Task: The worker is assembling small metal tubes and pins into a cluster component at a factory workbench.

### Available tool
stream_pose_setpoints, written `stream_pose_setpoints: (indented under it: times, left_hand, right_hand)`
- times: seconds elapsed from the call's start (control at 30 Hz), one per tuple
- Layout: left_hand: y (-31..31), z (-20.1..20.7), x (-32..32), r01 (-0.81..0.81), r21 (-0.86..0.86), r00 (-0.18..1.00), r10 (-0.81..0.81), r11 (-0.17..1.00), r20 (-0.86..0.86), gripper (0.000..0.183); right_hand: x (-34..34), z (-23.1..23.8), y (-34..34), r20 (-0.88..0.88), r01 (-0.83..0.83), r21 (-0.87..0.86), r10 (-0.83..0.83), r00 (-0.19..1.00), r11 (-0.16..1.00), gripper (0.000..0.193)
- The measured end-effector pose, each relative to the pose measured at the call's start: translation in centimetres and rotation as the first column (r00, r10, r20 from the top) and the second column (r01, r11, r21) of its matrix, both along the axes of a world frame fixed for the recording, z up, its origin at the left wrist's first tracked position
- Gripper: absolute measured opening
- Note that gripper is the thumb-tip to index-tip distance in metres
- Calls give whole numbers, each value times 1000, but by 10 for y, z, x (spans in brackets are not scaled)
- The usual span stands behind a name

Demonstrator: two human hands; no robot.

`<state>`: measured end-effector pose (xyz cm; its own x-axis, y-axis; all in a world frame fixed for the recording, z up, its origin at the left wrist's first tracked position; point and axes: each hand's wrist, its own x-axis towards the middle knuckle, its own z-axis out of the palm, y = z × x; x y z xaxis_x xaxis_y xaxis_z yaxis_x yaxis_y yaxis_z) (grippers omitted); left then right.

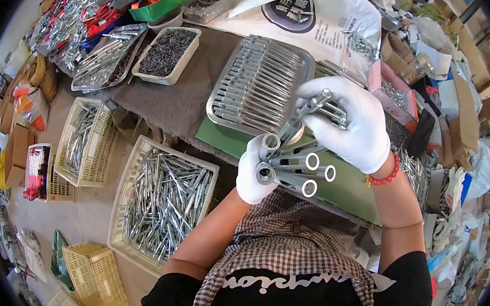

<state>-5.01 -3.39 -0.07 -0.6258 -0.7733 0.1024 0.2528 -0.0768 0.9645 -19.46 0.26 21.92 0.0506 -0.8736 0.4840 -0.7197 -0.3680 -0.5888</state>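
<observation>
Both of my hands wear white gloves and meet above the green mat (350,187) at the table's edge. My left hand (251,175) is closed around a bunch of hollow metal tubes (297,179), their open ends pointing in different directions. My right hand (350,123) is closed on several slim metal rods (317,101), which reach toward the tubes. Its fingertips partly hide where the rods and tubes meet. Just beyond my hands, a metal tray (210,105) holds neat rows of shiny metal rods (256,85).
Left of the table stands a large cream crate (116,214) of loose metal tubes, with smaller crates (86,172) farther left. A plastic tub (184,68) of dark screws sits on the table. A white sack (337,11) lies behind the tray. Boxes and bags crowd the right side.
</observation>
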Motion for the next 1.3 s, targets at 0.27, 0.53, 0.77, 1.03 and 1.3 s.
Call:
stream_pose_setpoints:
  times: [0.27,0.53,0.77,1.03,1.3]
  left_hand:
    - [0,-7,-2,-107,-256,994,111,961,4,57]
    - [-3,-8,-6,-82,-196,996,75,977,-45,55]
    - [-2,11,4,-68,-269,995,46,961,-87,58]
    - [1,11,3,-93,-276,992,64,957,-113,55]
    - [4,-8,1,-160,-298,987,145,941,-72,48]
  right_hand:
    - [2,13,0,27,26,116,-29,999,993,31]
    - [6,26,-1,-228,27,62,-12,973,998,28]
    - [7,17,-1,-117,32,215,-7,993,976,27]
    - [-20,21,-29,-61,-312,207,331,942,927,38]
    - [-48,-45,-130,-416,249,147,-168,894,957,27]
